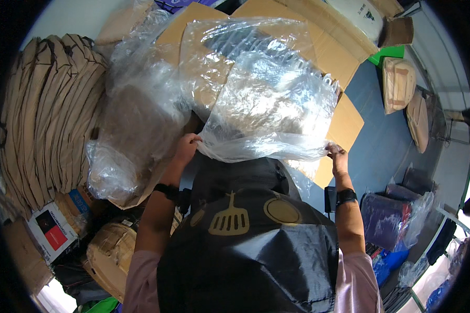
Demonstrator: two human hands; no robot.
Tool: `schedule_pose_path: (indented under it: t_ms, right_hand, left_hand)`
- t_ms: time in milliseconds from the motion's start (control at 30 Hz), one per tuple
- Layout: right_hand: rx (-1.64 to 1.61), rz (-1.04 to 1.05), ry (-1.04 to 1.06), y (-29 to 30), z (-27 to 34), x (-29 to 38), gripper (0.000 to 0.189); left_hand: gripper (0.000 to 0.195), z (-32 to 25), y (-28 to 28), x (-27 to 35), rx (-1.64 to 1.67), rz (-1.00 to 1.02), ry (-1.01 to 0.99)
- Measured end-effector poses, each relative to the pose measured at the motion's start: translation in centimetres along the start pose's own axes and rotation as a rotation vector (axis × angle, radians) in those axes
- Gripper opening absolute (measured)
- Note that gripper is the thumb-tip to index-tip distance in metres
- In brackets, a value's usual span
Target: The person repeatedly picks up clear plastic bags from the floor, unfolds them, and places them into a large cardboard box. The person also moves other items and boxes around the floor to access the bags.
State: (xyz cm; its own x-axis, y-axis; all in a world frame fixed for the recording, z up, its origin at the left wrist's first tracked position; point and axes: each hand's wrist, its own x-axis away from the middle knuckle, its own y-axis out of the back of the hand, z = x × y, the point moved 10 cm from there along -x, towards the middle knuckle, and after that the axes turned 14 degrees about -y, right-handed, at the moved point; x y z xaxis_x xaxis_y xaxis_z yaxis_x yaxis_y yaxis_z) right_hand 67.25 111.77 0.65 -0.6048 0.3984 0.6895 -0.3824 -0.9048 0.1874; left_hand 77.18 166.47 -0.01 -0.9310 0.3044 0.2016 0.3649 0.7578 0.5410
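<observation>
A large clear plastic sheet or bag [274, 98] lies in front of me over an open cardboard box [348, 121]. My left hand [188, 148] grips the near left corner of its gathered edge, and my right hand [337, 155] pinches the right end of that edge. Between the hands the edge hangs in a loose, folded band. Under the plastic, dark folded items and several pale hook-like shapes show in part, too blurred by glare to name. A black apron [250, 250] with printed kitchen utensils covers my front.
More clear plastic [145, 117] heaps over brown material on the left, beside a stack of brown folded fabric items [51, 117]. Printed boxes [53, 232] stand at lower left. Wrapped purple items [385, 219] lie on the right, and wrapped beige bags [400, 84] at upper right.
</observation>
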Motion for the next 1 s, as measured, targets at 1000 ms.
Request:
schedule_pose_path:
  t_ms: [1000]
  right_hand:
    - [0.261, -0.209, 0.23, 10.0, 5.9, 4.8, 0.03]
  left_hand:
    - [0.027, -11.3, 0.7, -1.2, 0.664, -0.04, 0.023]
